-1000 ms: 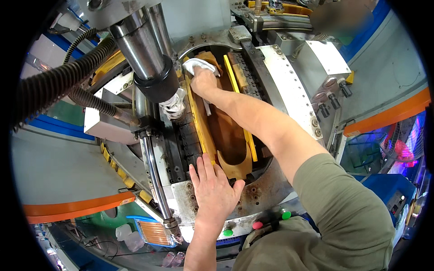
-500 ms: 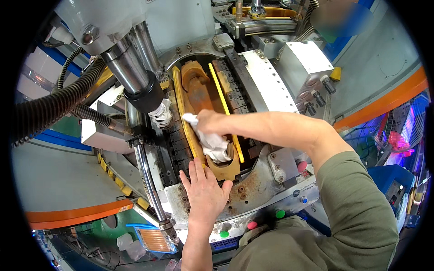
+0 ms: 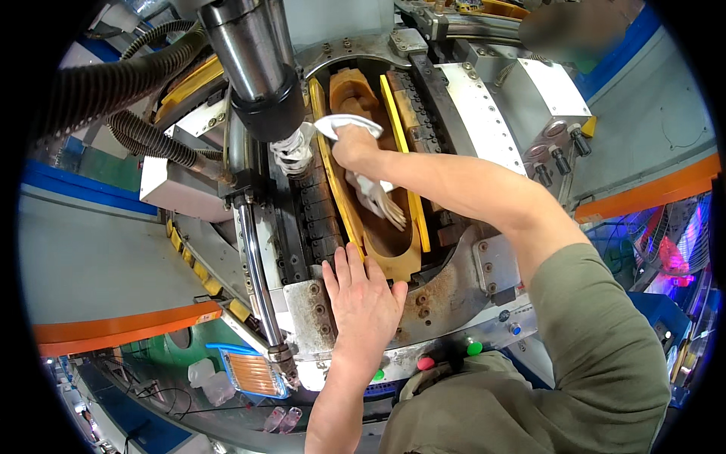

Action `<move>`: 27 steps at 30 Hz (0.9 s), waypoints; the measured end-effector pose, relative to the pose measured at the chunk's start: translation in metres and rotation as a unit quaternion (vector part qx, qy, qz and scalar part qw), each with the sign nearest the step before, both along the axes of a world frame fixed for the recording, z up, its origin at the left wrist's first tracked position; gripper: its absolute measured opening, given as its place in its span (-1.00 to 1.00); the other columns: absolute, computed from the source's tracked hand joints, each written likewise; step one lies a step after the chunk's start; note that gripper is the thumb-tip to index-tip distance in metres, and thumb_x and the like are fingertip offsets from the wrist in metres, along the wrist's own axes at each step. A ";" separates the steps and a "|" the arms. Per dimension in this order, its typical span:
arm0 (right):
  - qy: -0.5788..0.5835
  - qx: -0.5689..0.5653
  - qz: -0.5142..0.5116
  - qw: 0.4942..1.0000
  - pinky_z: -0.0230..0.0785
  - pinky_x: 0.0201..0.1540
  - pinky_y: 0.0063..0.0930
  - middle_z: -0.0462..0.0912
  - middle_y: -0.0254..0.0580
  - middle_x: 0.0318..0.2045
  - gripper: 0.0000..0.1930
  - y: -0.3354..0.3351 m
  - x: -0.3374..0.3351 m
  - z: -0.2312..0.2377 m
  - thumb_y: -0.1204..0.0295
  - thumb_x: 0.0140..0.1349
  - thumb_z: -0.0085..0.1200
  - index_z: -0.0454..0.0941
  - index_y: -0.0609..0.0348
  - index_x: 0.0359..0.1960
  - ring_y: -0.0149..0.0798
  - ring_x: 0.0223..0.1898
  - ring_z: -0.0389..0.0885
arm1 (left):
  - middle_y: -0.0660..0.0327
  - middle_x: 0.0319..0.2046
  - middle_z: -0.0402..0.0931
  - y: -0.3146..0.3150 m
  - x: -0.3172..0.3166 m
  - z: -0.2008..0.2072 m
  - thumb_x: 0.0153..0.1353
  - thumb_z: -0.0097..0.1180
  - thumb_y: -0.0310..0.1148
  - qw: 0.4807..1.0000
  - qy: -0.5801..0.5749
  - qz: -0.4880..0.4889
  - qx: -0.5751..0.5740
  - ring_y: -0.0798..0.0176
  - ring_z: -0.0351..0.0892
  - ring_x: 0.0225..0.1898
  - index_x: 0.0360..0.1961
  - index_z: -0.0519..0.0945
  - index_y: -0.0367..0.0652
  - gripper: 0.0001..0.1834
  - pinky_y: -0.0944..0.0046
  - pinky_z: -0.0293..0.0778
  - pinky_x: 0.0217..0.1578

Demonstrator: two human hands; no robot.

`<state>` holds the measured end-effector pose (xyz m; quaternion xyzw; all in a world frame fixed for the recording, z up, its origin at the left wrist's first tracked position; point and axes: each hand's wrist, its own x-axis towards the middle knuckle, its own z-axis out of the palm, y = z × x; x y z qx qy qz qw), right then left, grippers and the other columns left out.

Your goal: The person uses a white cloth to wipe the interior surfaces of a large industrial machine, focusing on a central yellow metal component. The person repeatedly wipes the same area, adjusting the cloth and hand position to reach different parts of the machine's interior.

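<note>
1. White crumpled cloth is bunched in the right hand, above the hollow of a long tan trough-shaped mould. Its lower part hangs into that hollow, ending in pale finger-like strips.
2. Right hand: closed, fingers curled around the cloth; the exact grip is hidden by the hand's back.
3. Left hand: palm down and flat, fingers spread, grasping nothing, over the near edge of a rust-stained grey metal frame. Its fingertips lie by the near end of a straight yellow bar along the mould's left side.
4. Along the mould's right side runs a second yellow bar.
5. Left of the mould stands a polished steel cylinder with a black collar, white wrapping at its lower end.
6. Farther left hangs a thick black ribbed hose; to the right sits a white metal box with black knobs.
7. Nearest the torso are round red and green buttons.
</note>
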<state>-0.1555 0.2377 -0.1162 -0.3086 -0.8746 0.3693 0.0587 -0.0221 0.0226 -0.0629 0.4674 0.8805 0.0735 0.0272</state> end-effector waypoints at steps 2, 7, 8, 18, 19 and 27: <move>-0.013 -0.003 0.026 1.000 0.44 -0.03 -0.22 0.61 0.26 -0.20 -0.67 -0.003 0.016 0.003 0.55 0.09 -0.15 0.61 0.30 -0.15 0.07 -0.12 0.62 | -0.26 0.13 0.31 0.005 -0.001 0.001 0.08 0.07 -0.09 1.000 0.005 -0.002 -0.005 -0.22 0.20 0.23 -0.04 0.51 -0.48 -0.39 -0.23 -0.01 0.27; 0.007 -0.103 0.097 0.990 0.43 -0.03 -0.25 0.62 0.24 -0.20 -0.65 -0.025 0.070 0.001 0.54 0.03 -0.09 0.60 0.30 -0.14 0.07 -0.11 0.62 | -0.29 0.12 0.32 0.008 -0.004 0.000 0.10 0.05 -0.06 0.999 0.024 -0.005 -0.041 -0.22 0.19 0.25 -0.08 0.52 -0.50 -0.39 -0.23 -0.02 0.28; -0.081 -0.158 0.100 0.979 0.42 -0.02 -0.23 0.63 0.17 -0.19 -0.66 -0.023 0.075 0.005 0.52 0.02 -0.05 0.61 0.28 -0.14 0.03 -0.07 0.61 | -0.31 0.12 0.31 0.007 -0.004 -0.002 0.10 0.04 -0.07 0.999 0.027 -0.007 -0.043 -0.23 0.18 0.25 -0.09 0.52 -0.52 -0.39 -0.23 -0.02 0.28; 0.029 -0.008 -0.027 0.999 0.49 -0.08 -0.22 0.61 0.24 -0.20 -0.68 0.038 0.034 0.023 0.48 0.12 0.01 0.54 0.40 -0.11 0.06 -0.13 0.64 | -0.32 0.15 0.28 0.001 0.001 0.000 0.12 0.02 -0.09 0.999 0.029 -0.004 -0.042 -0.25 0.18 0.25 -0.07 0.51 -0.53 -0.39 -0.23 0.00 0.27; 0.019 0.011 -0.010 1.000 0.47 -0.05 -0.19 0.61 0.23 -0.18 -0.68 0.039 0.029 0.021 0.52 0.10 -0.04 0.56 0.32 -0.10 0.06 -0.12 0.63 | -0.32 0.15 0.28 0.002 0.001 0.001 0.12 0.02 -0.09 0.999 0.024 -0.005 -0.041 -0.26 0.18 0.25 -0.06 0.50 -0.53 -0.39 -0.23 0.00 0.27; -0.012 -0.013 0.093 0.996 0.45 -0.03 -0.22 0.62 0.28 -0.28 -0.70 -0.024 0.062 0.002 0.55 0.01 -0.06 0.60 0.33 -0.21 0.15 -0.15 0.61 | -0.30 0.15 0.29 0.014 -0.002 0.000 0.13 0.03 -0.07 0.999 0.022 -0.009 -0.044 -0.24 0.18 0.26 -0.04 0.49 -0.53 -0.37 -0.20 0.00 0.28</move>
